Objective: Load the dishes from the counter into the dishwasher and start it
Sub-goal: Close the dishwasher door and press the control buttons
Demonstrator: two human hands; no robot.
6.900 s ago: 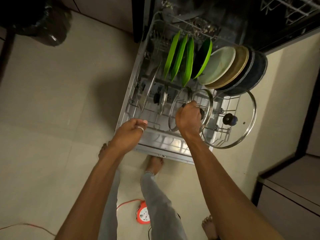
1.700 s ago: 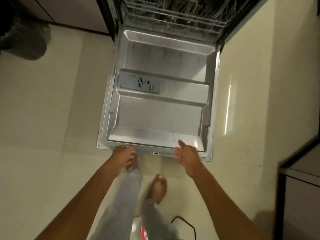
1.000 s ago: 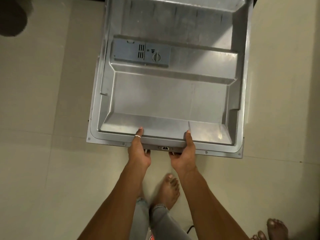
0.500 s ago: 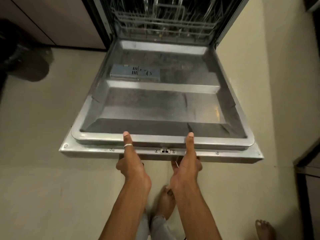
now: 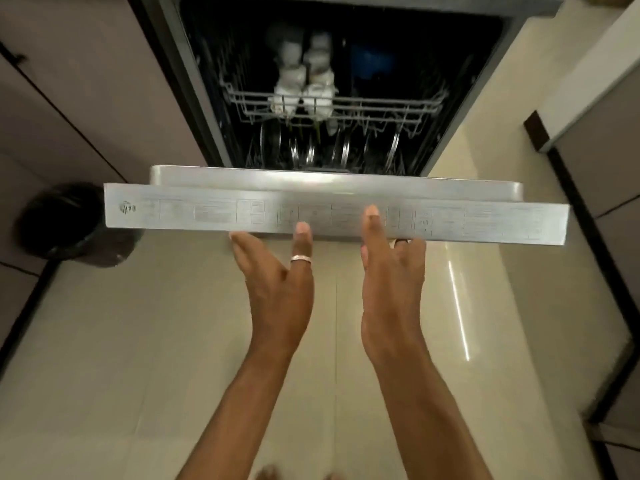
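Note:
The dishwasher door [image 5: 207,211] is raised partway, and its steel top edge with the printed control strip faces me. My left hand [image 5: 280,268] and my right hand [image 5: 391,271] hold the door's front edge from underneath, thumbs pressed on the strip. Behind the door the dark dishwasher cavity [image 5: 415,81] is open. An upper wire rack [image 5: 381,109] holds white items [image 5: 304,81]. Plates and lids [image 5: 339,150] stand upright in the lower rack, mostly hidden by the door.
A black bin [image 5: 69,223] stands on the floor at the left, against grey cabinet fronts [image 5: 86,81]. Another cabinet with dark trim [image 5: 595,168] lies at the right. Pale tiled floor [image 5: 138,341] spreads beneath my arms.
The racks were pushed in, and both hands took the lowered door's front edge. The door has swung up from flat to partly raised.

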